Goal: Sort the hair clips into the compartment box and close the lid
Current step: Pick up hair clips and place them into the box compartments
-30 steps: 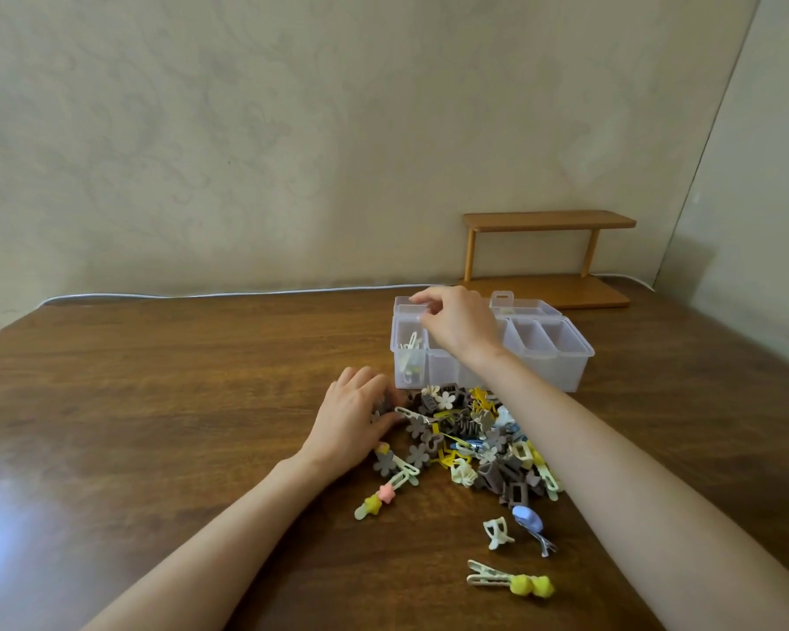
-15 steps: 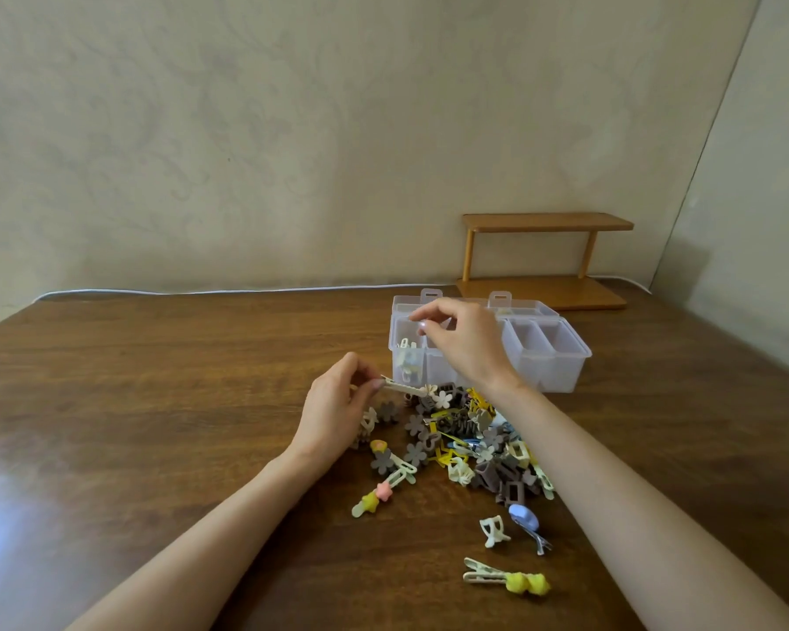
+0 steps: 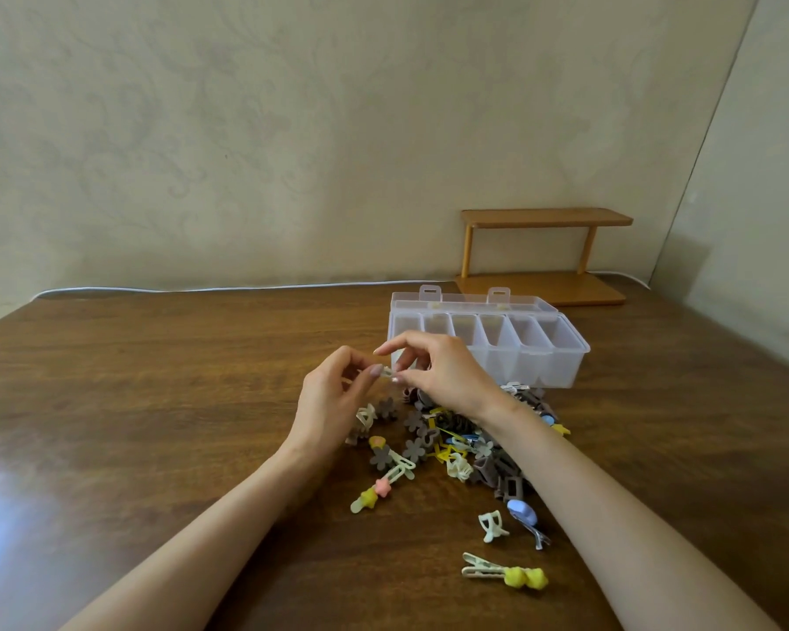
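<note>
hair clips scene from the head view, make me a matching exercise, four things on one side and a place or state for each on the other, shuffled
1 compartment box
2 yellow-ball clip
3 small cream clip
4 wooden shelf

a pinched between left hand and right hand
b farthest back
c clear, lid open
d lying nearest the camera

Pairs: 1-c, 2-d, 3-a, 4-b

We count one clear plastic compartment box (image 3: 561,371) with six compartments, one two-tier wooden shelf (image 3: 545,218), one cream hair clip (image 3: 386,372) held up, and one heap of mixed hair clips (image 3: 447,444) beyond tallying.
</note>
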A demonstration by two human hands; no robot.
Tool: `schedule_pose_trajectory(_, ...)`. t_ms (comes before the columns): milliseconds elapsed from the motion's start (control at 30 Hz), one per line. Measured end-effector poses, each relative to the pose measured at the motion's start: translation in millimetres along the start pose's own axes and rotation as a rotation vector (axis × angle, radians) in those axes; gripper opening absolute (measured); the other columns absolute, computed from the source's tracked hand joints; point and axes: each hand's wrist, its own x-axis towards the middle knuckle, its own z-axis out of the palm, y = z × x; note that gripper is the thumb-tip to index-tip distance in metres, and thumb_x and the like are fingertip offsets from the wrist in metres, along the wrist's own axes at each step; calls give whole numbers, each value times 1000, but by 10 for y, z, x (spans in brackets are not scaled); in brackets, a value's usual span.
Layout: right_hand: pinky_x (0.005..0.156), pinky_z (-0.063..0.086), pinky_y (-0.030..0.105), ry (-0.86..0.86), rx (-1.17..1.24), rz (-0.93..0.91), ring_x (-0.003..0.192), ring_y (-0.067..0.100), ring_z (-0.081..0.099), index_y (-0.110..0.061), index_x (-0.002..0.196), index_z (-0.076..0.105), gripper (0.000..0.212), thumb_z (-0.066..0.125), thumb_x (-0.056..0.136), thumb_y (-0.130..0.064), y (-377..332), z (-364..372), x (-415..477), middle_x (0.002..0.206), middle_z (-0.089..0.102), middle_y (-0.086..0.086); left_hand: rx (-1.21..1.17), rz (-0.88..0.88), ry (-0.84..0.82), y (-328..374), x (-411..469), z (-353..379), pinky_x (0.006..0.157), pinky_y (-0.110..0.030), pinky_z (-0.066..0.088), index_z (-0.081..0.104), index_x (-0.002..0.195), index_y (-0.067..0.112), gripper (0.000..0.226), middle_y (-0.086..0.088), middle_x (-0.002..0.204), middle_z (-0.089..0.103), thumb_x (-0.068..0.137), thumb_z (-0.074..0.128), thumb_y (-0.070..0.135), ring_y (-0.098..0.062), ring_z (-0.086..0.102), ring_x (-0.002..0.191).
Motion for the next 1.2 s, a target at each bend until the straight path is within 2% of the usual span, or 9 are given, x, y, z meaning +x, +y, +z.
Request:
schedule_pose_trajectory(100,63,47,16,34,29,10,60,-1,50,-25,109,65,35,66,83,-3,-16,-41,-8,87,61,2,7,-7,-1,0,3,-14,59,-11,45,58,89,14,8,6,82,60,88,58,22,-5,56,72)
schedule_pose_trajectory(233,62,49,16,135,149,11,66,13,56,-26,116,61,42,63,84,0,-20,-117,-11,84,56,2,57,-17,-60,14,7,-37,64,-24,52,57,86,17,9,5,86,61,86,61,24,-10,59,76)
schedule_pose_trajectory(367,56,48,16,277,198,-5,62,10,62,-20,103,64,24,62,86,-2,-20,-179,44,83,64,12,218,26,-182,11,55,-95,75,-35,53,60,83,20,5,8,87,62,84,64,24,-10,58,83)
schedule_pose_trajectory(567,64,56,29,442,228,-9,73,21,67,-15,94,68,16,62,87,-2,53,-219,217,86,68,10,418,146,-489,36,124,-254,82,-27,44,65,79,29,5,13,94,54,79,70,28,-8,45,96)
schedule_pose_trajectory(667,70,55,34,443,139,-4,77,25,65,-21,87,68,17,62,86,-4,34,-224,338,83,68,7,441,156,-648,15,119,-292,88,-24,40,70,83,26,7,12,103,54,76,73,27,-7,41,103)
schedule_pose_trajectory(733,69,50,28,415,59,-1,73,19,60,-19,85,69,13,64,86,-8,8,-221,408,78,66,2,431,165,-705,6,120,-309,92,-27,38,70,85,28,10,14,105,51,75,73,29,-8,40,105)
schedule_pose_trajectory(833,68,43,22,332,-107,29,72,5,55,-17,87,72,8,64,86,-15,-10,-197,482,78,64,-7,435,168,-757,14,119,-328,95,-29,38,68,88,32,14,16,108,48,75,73,31,-8,37,106)
schedule_pose_trajectory(1000,73,47,29,211,-291,132,87,8,59,-25,86,72,9,63,87,-23,34,-148,547,91,68,-7,462,187,-769,30,106,-315,95,-28,37,68,89,29,13,15,109,46,77,72,28,-7,36,106)
schedule_pose_trajectory(1200,68,41,25,354,-251,125,87,7,55,-21,92,71,16,56,90,-17,92,-147,503,100,66,-6,504,199,-736,7,93,-260,97,-31,37,66,94,30,16,11,111,47,79,70,27,-8,37,107)
